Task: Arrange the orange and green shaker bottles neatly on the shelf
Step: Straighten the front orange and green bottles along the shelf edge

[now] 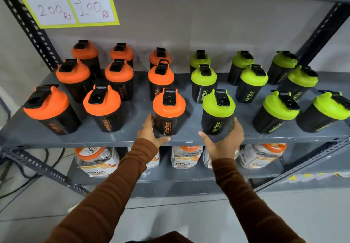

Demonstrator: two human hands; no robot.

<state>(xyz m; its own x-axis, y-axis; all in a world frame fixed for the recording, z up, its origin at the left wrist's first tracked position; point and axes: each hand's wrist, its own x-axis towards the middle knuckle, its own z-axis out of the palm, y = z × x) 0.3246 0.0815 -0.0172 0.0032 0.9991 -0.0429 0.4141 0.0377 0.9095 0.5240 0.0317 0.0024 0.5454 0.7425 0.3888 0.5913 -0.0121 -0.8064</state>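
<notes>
Several black shaker bottles stand upright in rows on a grey metal shelf. Those with orange lids fill the left half, those with green lids the right half. My left hand wraps the base of the front-row orange-lidded bottle nearest the middle. My right hand cups the base of the neighbouring front-row green-lidded bottle. Both bottles rest on the shelf close to its front edge. Brown sleeves cover both forearms.
A yellow price sign hangs at the upper left. Perforated dark uprights frame the shelf on both sides. The lower shelf holds clear jars with orange lids. Cables lie on the floor at the left.
</notes>
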